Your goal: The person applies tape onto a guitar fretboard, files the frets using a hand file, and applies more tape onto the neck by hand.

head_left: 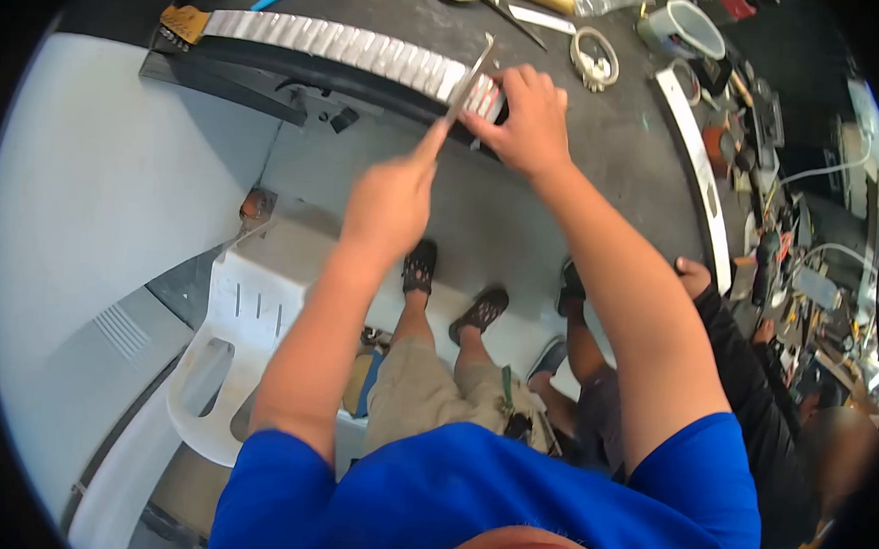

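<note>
A long curved strip with shiny silver segments (342,46) lies along the near edge of the dark table. My left hand (389,199) is wrapped round the handle of a thin-bladed metal tool (471,77), whose blade crosses the strip near its right end. My right hand (534,122) grips that end, thumb on the near side and fingers over the far side, close beside the blade. The end piece (484,97) shows red and white between blade and fingers. At the strip's left end is a yellowish-brown part (184,23).
Beyond the strip lie scissors (514,21), tape rolls (594,58) and a plastic tub (682,30). A white curved bar (695,158) stretches along the right. Another person's hand (692,278) rests near it. A white chair (247,310) stands lower left.
</note>
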A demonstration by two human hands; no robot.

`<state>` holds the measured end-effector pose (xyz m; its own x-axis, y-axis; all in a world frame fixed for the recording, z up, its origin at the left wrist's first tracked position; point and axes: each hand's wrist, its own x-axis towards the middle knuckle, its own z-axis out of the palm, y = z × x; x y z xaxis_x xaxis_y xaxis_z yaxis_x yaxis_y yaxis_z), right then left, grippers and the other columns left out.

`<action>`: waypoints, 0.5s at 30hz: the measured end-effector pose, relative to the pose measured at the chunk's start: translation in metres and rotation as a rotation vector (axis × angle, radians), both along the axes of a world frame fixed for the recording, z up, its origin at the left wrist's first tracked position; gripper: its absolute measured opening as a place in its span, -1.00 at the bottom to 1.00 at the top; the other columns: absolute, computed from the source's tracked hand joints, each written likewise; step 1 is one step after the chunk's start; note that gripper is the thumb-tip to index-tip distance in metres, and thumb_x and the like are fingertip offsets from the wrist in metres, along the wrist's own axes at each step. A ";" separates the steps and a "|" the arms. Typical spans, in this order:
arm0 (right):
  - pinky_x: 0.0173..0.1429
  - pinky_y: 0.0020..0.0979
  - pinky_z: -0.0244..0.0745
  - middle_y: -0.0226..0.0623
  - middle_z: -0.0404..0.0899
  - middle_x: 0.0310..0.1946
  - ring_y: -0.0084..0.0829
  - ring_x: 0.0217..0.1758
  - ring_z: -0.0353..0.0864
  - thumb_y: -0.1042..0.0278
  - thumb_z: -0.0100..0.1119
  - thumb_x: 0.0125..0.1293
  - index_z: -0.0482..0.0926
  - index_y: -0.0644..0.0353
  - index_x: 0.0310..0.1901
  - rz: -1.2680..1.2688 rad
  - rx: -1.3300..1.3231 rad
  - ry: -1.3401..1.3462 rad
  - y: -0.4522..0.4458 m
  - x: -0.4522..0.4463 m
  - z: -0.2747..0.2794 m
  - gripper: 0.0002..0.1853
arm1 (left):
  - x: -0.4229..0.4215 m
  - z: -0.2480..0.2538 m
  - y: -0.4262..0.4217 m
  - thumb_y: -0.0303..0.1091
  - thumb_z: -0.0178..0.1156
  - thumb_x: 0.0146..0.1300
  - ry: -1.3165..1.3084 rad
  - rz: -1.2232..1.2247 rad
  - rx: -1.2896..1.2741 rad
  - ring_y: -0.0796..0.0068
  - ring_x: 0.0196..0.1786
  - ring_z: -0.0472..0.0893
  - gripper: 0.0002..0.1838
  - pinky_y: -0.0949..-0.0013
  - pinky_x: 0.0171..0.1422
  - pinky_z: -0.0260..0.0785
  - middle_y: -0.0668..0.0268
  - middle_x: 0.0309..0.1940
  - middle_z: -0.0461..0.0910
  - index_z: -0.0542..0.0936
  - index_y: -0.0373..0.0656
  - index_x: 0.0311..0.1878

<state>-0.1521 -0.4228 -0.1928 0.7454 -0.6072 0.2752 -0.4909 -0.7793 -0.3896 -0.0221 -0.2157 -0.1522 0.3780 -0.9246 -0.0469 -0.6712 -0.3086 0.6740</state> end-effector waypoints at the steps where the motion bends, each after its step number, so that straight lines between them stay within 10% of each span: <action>1: 0.21 -0.10 0.33 -0.34 0.64 -0.02 -0.14 0.12 0.57 -0.22 0.60 0.21 0.71 0.05 0.10 -0.018 0.020 0.006 -0.001 0.001 0.000 -0.40 | -0.010 -0.004 0.034 -0.39 0.22 0.58 0.007 0.008 0.046 -0.22 -0.25 0.73 -0.35 -0.17 -0.12 0.55 -0.08 -0.30 0.73 0.44 0.10 0.70; 15: 0.32 -0.08 0.42 -0.34 0.68 0.10 -0.13 0.21 0.59 -0.09 0.67 0.21 0.75 0.06 0.18 0.034 -0.010 -0.150 0.004 0.000 -0.002 -0.41 | -0.103 -0.153 0.256 -0.30 0.24 0.58 0.460 0.254 0.713 -0.29 -0.17 0.77 -0.38 -0.17 -0.05 0.56 -0.15 -0.25 0.76 0.45 -0.07 0.65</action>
